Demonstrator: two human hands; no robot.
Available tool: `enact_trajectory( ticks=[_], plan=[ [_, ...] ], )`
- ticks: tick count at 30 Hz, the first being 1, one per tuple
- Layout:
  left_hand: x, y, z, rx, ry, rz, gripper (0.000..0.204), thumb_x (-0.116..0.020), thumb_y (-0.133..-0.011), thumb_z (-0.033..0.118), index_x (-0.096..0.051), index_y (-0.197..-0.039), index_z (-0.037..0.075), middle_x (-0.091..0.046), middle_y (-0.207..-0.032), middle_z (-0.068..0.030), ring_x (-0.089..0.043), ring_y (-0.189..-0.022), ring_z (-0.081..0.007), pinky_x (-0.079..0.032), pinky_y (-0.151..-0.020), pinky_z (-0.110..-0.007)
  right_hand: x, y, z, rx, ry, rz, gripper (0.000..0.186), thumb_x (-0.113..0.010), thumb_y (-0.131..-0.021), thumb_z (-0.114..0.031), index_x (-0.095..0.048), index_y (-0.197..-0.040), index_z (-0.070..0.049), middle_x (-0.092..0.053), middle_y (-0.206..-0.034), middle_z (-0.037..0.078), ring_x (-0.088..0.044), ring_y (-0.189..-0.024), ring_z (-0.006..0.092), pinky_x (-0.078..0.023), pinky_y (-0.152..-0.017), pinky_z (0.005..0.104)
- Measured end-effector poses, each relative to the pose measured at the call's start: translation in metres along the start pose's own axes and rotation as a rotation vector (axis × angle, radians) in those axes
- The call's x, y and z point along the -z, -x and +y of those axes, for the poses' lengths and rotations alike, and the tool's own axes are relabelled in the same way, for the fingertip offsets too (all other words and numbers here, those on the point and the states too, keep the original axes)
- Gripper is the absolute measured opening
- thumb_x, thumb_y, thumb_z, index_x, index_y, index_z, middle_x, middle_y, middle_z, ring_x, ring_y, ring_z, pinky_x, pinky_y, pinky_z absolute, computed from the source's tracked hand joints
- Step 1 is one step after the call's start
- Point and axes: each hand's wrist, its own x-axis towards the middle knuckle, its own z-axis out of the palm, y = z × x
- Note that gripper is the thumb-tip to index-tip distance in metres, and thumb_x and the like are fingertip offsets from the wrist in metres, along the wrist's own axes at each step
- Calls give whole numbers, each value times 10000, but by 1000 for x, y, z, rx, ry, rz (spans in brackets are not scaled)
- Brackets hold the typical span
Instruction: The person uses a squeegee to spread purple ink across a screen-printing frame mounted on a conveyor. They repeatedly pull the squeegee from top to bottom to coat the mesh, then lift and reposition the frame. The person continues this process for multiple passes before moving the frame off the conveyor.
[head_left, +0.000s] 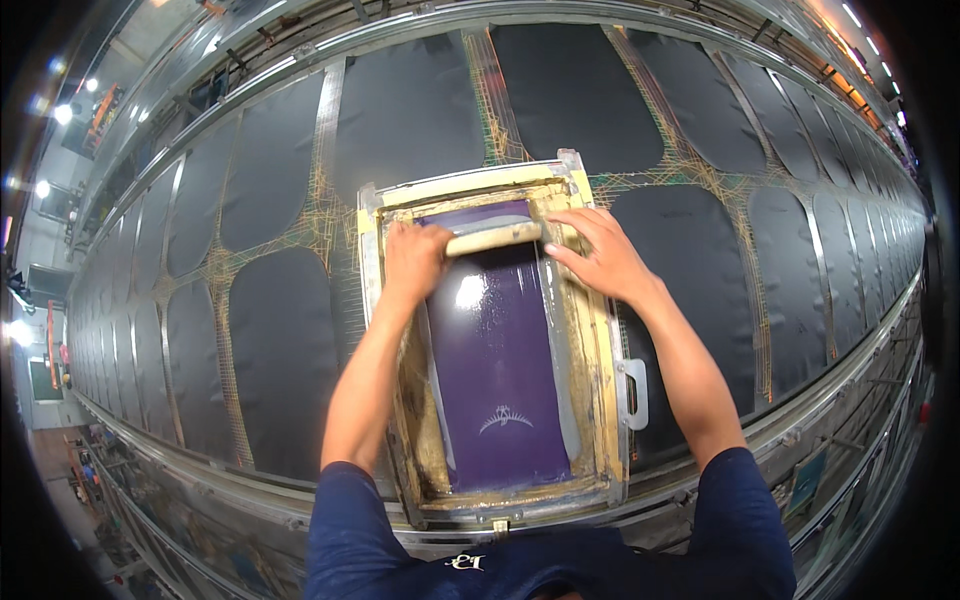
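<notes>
A printing screen frame point(606, 440) with yellowish taped edges lies before me. Its purple mesh point(495, 380) looks wet and carries a pale arc-shaped design near the close end. Across the far part of the mesh sits a squeegee point(495, 238) with a pale handle. My left hand point(415, 262) is closed round the squeegee's left end. At its right end is my right hand point(600, 255), thumb and fingers spread apart with the tips beside the handle; whether they touch it I cannot tell. Dark ink lies along the squeegee's near side.
Black fabric panels point(575, 95) lie in two rows along a long table, with yellow and green line marks point(710, 180) between them. A metal rail point(800, 430) runs along the near edge. A light grey handle point(632, 394) sticks out from the frame's right side.
</notes>
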Motion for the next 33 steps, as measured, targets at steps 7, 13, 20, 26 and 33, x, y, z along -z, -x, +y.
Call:
enact_trajectory(
  ticks=[7, 13, 20, 26, 33],
  plan=[
    [34, -96, -27, 249, 201, -377, 412, -924, -665, 294, -795, -998, 90, -739, -832, -168, -713, -835, -373, -558, -774, -448, -18, -140, 19, 69, 328, -307, 396, -821, -783, -375, -754, -1047, -88, -722, -882, 152, -652, -995, 363, -459, -956, 447],
    [26, -102, -29, 270, 158, -451, 427, -908, -685, 364, -801, -1031, 138, -762, -884, -153, -727, -897, -366, -562, -829, -461, -43, -147, 31, -92, 290, -373, 418, -873, -748, -325, -758, -1007, -17, -742, -920, 226, -720, -948, 389, -559, -854, 459],
    [29, -5, 13, 166, 136, -337, 320, -892, -690, 373, -787, -894, 150, -739, -774, -123, -723, -819, -328, -536, -814, -455, -55, -49, -10, -108, 273, -380, 290, -856, -742, -281, -750, -896, -60, -728, -823, 187, -704, -874, 405, -540, -831, 485],
    [66, 165, 117, 145, 205, -265, 164, -810, -712, 137, -790, -873, 156, -721, -745, -110, -709, -726, -334, -567, -746, -455, -74, 140, -78, 63, 331, -309, 266, -829, -677, -176, -744, -920, -105, -690, -792, 138, -657, -848, 350, -491, -859, 461],
    [87, 271, 182, 102, 235, -264, 122, -757, -716, 108, -748, -823, 166, -717, -778, -34, -672, -742, -246, -421, -787, -412, -73, 246, -130, 50, 249, -412, 227, -795, -698, -135, -732, -915, -112, -710, -839, 86, -656, -901, 305, -450, -895, 416]
  ],
)
